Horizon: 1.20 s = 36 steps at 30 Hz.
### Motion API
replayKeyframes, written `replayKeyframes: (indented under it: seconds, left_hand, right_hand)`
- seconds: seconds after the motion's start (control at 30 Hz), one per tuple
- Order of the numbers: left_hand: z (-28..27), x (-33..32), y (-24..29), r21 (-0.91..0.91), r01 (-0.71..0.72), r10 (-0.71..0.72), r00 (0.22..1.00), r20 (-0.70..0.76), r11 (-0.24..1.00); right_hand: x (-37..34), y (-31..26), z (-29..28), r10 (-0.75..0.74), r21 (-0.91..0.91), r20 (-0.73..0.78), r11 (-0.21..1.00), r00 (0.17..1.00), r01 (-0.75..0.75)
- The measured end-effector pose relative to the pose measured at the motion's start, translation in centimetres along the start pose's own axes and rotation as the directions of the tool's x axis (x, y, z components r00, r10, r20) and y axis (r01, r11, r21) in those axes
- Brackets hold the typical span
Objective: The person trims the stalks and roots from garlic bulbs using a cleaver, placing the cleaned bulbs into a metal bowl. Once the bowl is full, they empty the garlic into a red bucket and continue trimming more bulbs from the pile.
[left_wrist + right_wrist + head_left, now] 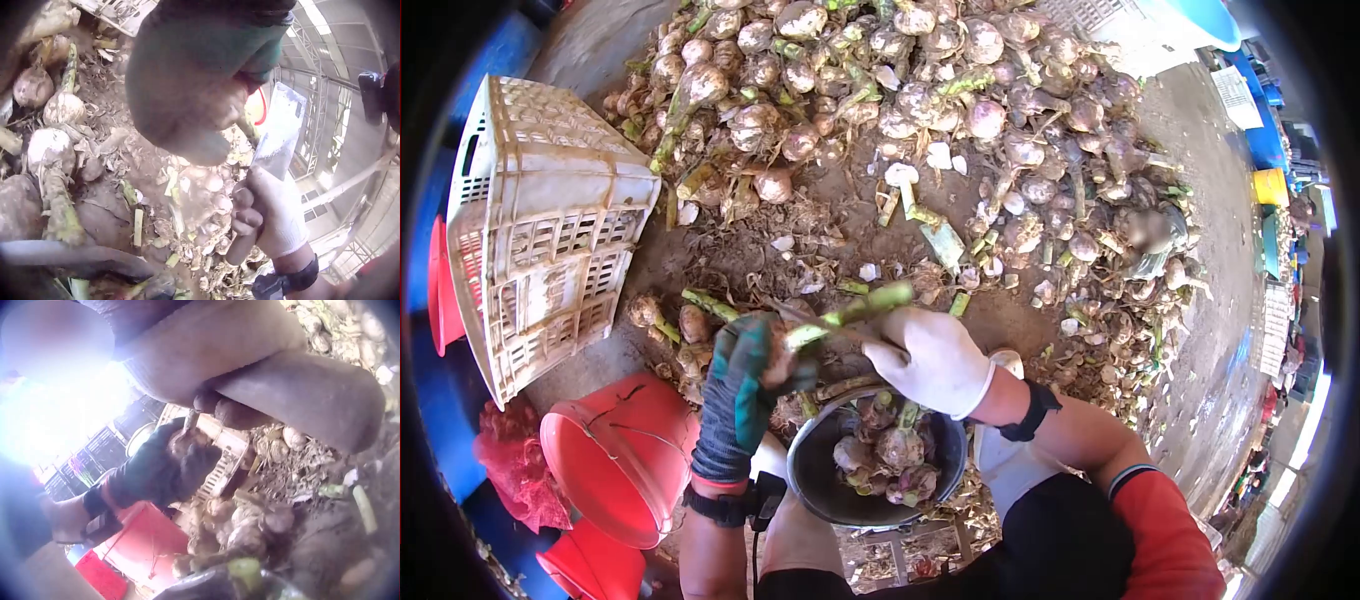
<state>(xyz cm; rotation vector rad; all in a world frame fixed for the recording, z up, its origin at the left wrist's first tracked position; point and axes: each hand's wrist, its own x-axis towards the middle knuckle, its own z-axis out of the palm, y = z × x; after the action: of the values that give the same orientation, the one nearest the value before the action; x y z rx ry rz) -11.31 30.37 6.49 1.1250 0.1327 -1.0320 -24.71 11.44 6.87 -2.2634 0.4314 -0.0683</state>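
Observation:
My left hand (740,385), in a grey and green glove, grips a garlic bulb (778,358) whose thick green stalk (885,298) points to the right. My right hand (935,362), in a white glove, holds a knife, its fingers curled round the handle. The left wrist view shows the broad, shiny knife blade (282,128) beside the stalk, rising from the right fist (272,209). A dark bucket (796,478) with several trimmed bulbs (900,447) stands just below both hands, between the knees. Part of the held bulb is hidden by the left glove.
A large heap of garlic bulbs (800,75) with stalks covers the ground ahead. Cut stalks (943,245) and peelings lie scattered nearer. On the left stand a white slatted crate (565,190) and a red bucket (625,450). A red net bag (518,460) lies behind the bucket.

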Motion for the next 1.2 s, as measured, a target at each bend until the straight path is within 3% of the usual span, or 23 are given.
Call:
replayKeyframes:
  seconds: [0.07, 0.13, 0.2, 0.23, 0.27, 0.33, 0.37, 0.4, 0.43, 0.47, 0.53, 0.57, 0.63, 0.73, 0.77, 0.8, 0.83, 0.87, 0.9, 0.93, 1.0, 1.13, 1.2]
  left_hand:
    - [0.4, -0.7, 0.6, 0.328, 0.131, -0.165, 0.983, 0.078, 0.935]
    - [1.4, -1.8, 1.3, 0.369, 0.123, -0.162, 0.984, 0.078, 0.921]
    - [1.9, -2.9, 1.9, 0.355, 0.121, -0.215, 0.947, 0.237, 0.927]
    - [0.2, -3.0, 0.4, 0.470, 0.109, -0.291, 0.896, 0.335, 0.876]
    - [3.0, -4.7, 2.1, 0.376, 0.131, -0.299, 0.851, 0.432, 0.917]
    - [2.5, -4.5, 1.0, 0.659, -0.318, -0.320, 0.681, 0.659, 0.681]
    - [2.8, -4.4, 0.4, 0.635, -0.412, -0.203, 0.713, 0.671, 0.653]
    - [2.6, -3.4, 0.3, 0.635, -0.419, -0.201, 0.711, 0.674, 0.649]
    - [2.3, -2.5, 0.2, 0.779, -0.476, -0.082, 0.831, 0.550, 0.408]
    - [1.9, -1.5, 0.0, 0.883, -0.447, 0.083, 0.894, 0.439, 0.145]
    - [0.9, 1.4, -0.7, 0.882, -0.323, 0.337, 0.834, 0.437, -0.344]
    - [0.4, 2.7, -1.1, 0.882, -0.323, 0.338, 0.833, 0.437, -0.343]
    - [-0.7, 4.9, -2.0, 0.819, -0.237, 0.191, 0.904, 0.383, -0.522]
    - [-1.2, 7.3, -2.5, 0.857, -0.197, 0.109, 0.954, 0.280, -0.476]
    - [-1.6, 6.6, -2.2, 0.950, -0.257, 0.172, 0.942, 0.287, -0.177]
    - [-1.8, 5.8, -2.2, 0.949, -0.260, 0.164, 0.943, 0.289, -0.178]
    - [-1.9, 5.0, -1.9, 0.912, -0.216, 0.133, 0.975, 0.180, 0.348]
    - [-1.8, 4.1, -1.7, 0.623, -0.100, 0.048, 0.994, 0.099, 0.775]
    - [-1.9, 2.9, -2.0, 0.400, -0.137, 0.067, 0.981, 0.184, 0.906]
    - [-1.7, 1.8, -2.4, 0.120, 0.021, -0.038, 0.989, 0.140, 0.992]
    - [-2.9, 1.4, -2.4, 0.561, 0.048, -0.181, 0.966, 0.183, 0.826]
    - [0.2, -1.3, -0.4, 0.568, 0.198, -0.326, 0.936, 0.132, 0.799]
    - [2.3, -1.7, -0.2, 0.306, 0.153, -0.238, 0.935, 0.263, 0.940]
  right_hand:
    - [0.6, -0.8, -1.1, 0.004, -0.029, 0.047, 1.000, 0.999, -0.003]
    - [0.4, -0.1, -0.6, -0.099, -0.004, 0.014, 0.995, 0.995, 0.099]
    - [-0.4, 2.4, 0.9, -0.192, 0.016, -0.027, 0.981, 0.981, 0.193]
    - [-1.1, 4.8, 2.2, 0.054, 0.082, 0.107, 0.995, 0.993, -0.063]
    - [-1.2, 6.2, 2.8, 0.276, 0.114, 0.248, 0.944, 0.929, -0.311]
    - [-2.1, 5.3, 2.2, 0.267, 0.129, 0.235, 0.945, 0.935, -0.302]
    - [-2.1, 4.6, 1.8, 0.250, 0.128, 0.197, 0.952, 0.948, -0.278]
    - [-0.9, 4.1, 0.9, 0.212, 0.118, 0.147, 0.966, 0.966, -0.230]
    - [0.0, 2.9, 0.1, 0.212, 0.119, 0.185, 0.964, 0.960, -0.236]
    - [0.1, 2.7, 0.0, 0.220, 0.117, 0.187, 0.963, 0.958, -0.244]
    - [0.4, 2.4, -0.1, 0.108, 0.078, 0.108, 0.990, 0.988, -0.116]
    - [0.1, 2.4, 0.2, 0.120, 0.103, 0.091, 0.986, 0.989, -0.129]
    - [-0.7, 2.8, 0.9, 0.122, 0.086, 0.085, 0.988, 0.989, -0.129]
    - [-1.4, 3.3, 0.8, 0.189, 0.052, 0.125, 0.979, 0.974, -0.197]
    - [-1.6, 3.6, 0.8, 0.189, 0.031, 0.127, 0.981, 0.974, -0.194]
    - [-1.8, 3.8, 0.8, 0.186, 0.013, 0.128, 0.982, 0.974, -0.189]
    - [-1.9, 3.8, 0.8, 0.187, 0.017, 0.124, 0.981, 0.974, -0.191]
    - [-1.9, 3.8, 0.8, 0.189, 0.022, 0.128, 0.981, 0.974, -0.193]
    - [-1.9, 3.8, 0.8, 0.191, 0.025, 0.133, 0.980, 0.973, -0.196]
    - [-1.8, 3.5, 0.7, 0.191, 0.029, 0.131, 0.980, 0.973, -0.197]
    - [-1.6, 2.4, 0.3, 0.100, 0.046, 0.083, 0.994, 0.992, -0.104]
    - [-1.5, 1.4, -0.3, -0.041, -0.061, 0.123, 0.997, 0.992, 0.049]
    - [-1.4, 1.0, -0.5, -0.119, -0.115, 0.168, 0.984, 0.979, 0.139]
